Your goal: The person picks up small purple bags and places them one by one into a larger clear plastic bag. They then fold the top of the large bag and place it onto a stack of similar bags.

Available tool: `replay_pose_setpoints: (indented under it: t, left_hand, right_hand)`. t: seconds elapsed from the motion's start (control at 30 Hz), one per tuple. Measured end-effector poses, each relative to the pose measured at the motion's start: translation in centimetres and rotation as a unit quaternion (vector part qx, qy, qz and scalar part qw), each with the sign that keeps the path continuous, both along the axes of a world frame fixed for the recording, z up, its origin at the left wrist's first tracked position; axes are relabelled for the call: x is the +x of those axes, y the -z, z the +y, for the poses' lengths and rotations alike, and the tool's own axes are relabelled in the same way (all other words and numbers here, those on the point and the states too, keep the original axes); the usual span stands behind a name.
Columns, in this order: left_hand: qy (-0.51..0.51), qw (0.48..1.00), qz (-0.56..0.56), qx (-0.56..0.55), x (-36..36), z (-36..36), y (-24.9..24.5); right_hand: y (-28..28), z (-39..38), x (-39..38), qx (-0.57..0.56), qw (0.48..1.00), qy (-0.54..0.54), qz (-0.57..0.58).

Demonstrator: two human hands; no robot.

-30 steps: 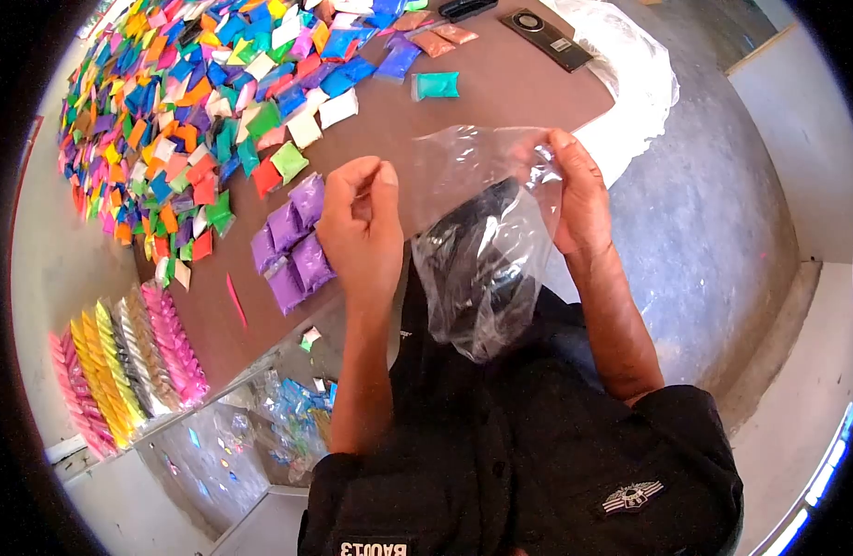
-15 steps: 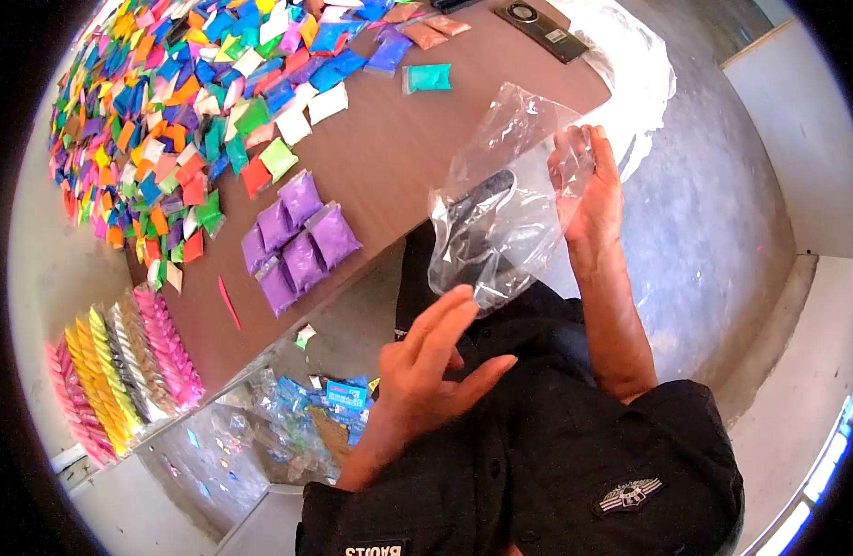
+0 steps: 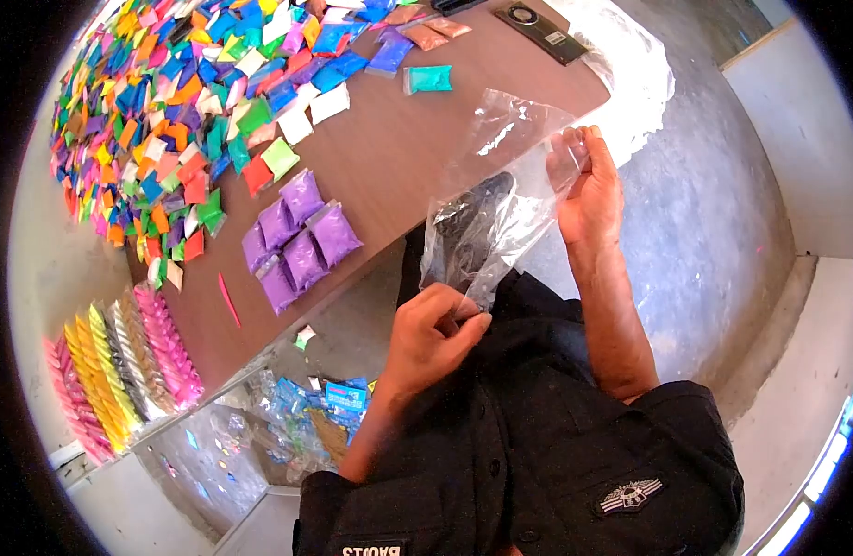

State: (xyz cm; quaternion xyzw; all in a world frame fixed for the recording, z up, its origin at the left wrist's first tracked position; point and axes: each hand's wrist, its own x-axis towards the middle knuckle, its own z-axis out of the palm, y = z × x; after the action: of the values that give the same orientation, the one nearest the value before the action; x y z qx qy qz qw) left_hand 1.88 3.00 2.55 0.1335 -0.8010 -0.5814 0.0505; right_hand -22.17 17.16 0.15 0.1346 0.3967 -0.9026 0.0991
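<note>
A clear plastic bag [image 3: 501, 222] is stretched between my two hands in front of my black shirt, beside the table edge. My left hand [image 3: 431, 329] has thumb and fingers closed on its lower end. At the upper right, my right hand [image 3: 589, 185] grips the bag's other side, fingertips pressed together. The bag looks empty, with dark shapes visible through it. Nearby on the brown table [image 3: 389, 157] lie several purple packets [image 3: 301, 241], grouped in two rows. A pink stick-like tool [image 3: 229, 300] rests to their left.
A large heap of small coloured packets [image 3: 167, 130] covers the table's far left. Rows of bagged packets [image 3: 121, 366] stand at the near left corner. A teal packet [image 3: 429, 79] and a dark flat device [image 3: 540, 30] lie farther back. White plastic sheeting [image 3: 639, 83] hangs at the right.
My left hand has moved up from below the bag and closed on its lower end. The bag is now stretched tauter. My right hand has stayed almost in place.
</note>
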Motion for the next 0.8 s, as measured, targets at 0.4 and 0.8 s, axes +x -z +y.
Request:
replay_pose_setpoints:
  t: [0.4,0.8]
  left_hand:
    - [0.090,0.993,-0.074,0.015,0.6,0.0,0.1]
    - [0.058,0.992,-0.094,-0.067,1.1,-0.2,0.3]
  right_hand:
    - [0.1,0.0,-1.5,0.041,0.996,-0.003,0.074]
    - [1.3,0.8,-2.1,0.013,0.997,0.001,0.082]
